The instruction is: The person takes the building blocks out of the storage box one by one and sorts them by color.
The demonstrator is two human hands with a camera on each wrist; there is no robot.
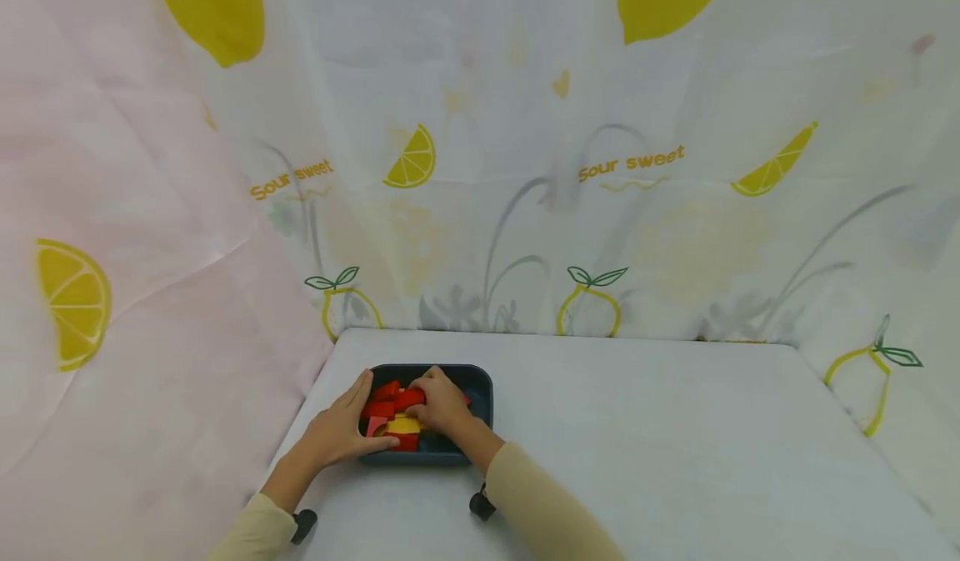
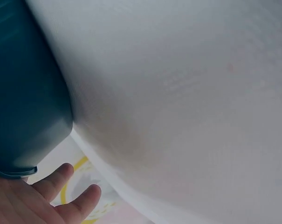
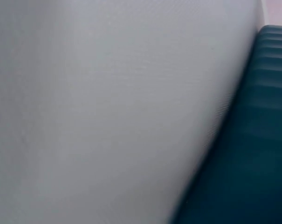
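Observation:
A dark blue plastic bin (image 1: 484,415) holds several building blocks, mostly red with some yellow (image 1: 403,425) and a pink one (image 1: 375,424). My left hand (image 1: 336,434) lies across the bin's left end, thumb reaching over the front toward a red block (image 1: 405,443). In the left wrist view, two extended fingers (image 2: 61,184) show beside the bin's rim. Inside the bin, the curled fingers of my right hand (image 1: 442,401) pinch a red block (image 1: 409,398); part of it is hidden. Only the bin's ribbed outer wall (image 3: 266,116) appears in the right wrist view, without the hand.
The bin stands on a white-covered table (image 1: 660,444), near its far left corner. Behind and to the left hangs a curtain (image 1: 480,236) printed with lemons. A small black device (image 1: 482,504) is at the right wrist, another (image 1: 303,526) at the left.

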